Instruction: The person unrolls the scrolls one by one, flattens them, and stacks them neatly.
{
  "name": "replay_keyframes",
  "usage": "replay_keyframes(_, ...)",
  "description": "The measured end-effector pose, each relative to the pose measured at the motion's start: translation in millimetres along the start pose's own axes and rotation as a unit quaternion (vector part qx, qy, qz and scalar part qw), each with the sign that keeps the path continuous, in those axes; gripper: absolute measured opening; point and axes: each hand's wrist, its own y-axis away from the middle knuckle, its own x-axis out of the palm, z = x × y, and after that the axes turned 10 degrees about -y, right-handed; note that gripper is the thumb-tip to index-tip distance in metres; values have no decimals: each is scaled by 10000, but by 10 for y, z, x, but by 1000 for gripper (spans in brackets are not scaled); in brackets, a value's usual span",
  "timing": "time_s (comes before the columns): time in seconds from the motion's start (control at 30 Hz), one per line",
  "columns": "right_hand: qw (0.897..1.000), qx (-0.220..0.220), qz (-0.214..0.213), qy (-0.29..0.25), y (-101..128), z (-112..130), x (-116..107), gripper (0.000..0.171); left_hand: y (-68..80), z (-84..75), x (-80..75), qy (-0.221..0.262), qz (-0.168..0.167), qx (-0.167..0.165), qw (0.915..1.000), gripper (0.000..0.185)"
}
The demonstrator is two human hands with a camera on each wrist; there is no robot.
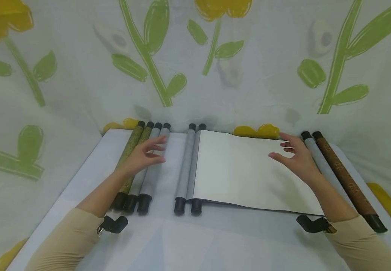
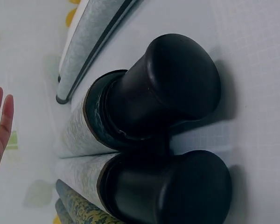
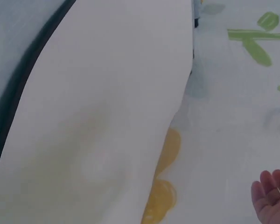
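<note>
- Head view: your left hand (image 1: 144, 154) hovers with relaxed, spread fingers over a group of four rolled scrolls (image 1: 140, 165) at the left of the white worktop (image 1: 168, 241); it holds nothing, and whether it touches the rolls beneath it cannot be told.
- Head view: your right hand (image 1: 295, 156) is also spread and holds nothing, over the far right corner of the unrolled scroll sheet (image 1: 242, 169), just beside a grey rolled scroll (image 1: 318, 160) and a brown patterned scroll (image 1: 346, 180) at the right edge of the worktop.
- Head view: the sheet lies flat in the middle of the worktop, its rolled-up part (image 1: 195, 169) at its left side, touching one more grey roll (image 1: 184, 169); both carry black end knobs.
- Head view: a cloth printed with green stems and yellow flowers (image 1: 215, 56) hangs behind and around the worktop.
- Left wrist view: two black end knobs (image 2: 177, 88) of the rolled scrolls fill the frame, close together, lying on the worktop; the fingertips (image 2: 2, 116) of your left hand show at the left edge, straight and apart from the knobs.
- Right wrist view: the pale sheet (image 3: 107, 116) covers most of the frame, with its dark edge on the left; your right hand's fingertips (image 3: 270, 196) show at the lower right, straight, apart from the sheet, over the flowered cloth (image 3: 233, 93).
</note>
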Motion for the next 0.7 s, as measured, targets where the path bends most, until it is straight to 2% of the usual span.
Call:
replay_keyframes(0.3, 9986, -112, 120, -494, -101, 142, 401, 71, 77, 78, -49, -223, 55, -321, 9992, 70)
replay_keyframes(0.53, 9957, -414, 243, -792, -172, 269, 689, 69, 179, 227, -131, -653, -142, -478, 9966, 72)
replay_keyframes(0.7, 9939, -424, 189, -1002, -201, 348, 843, 69, 230, 308, -210, -622, -32, -723, 9954, 76)
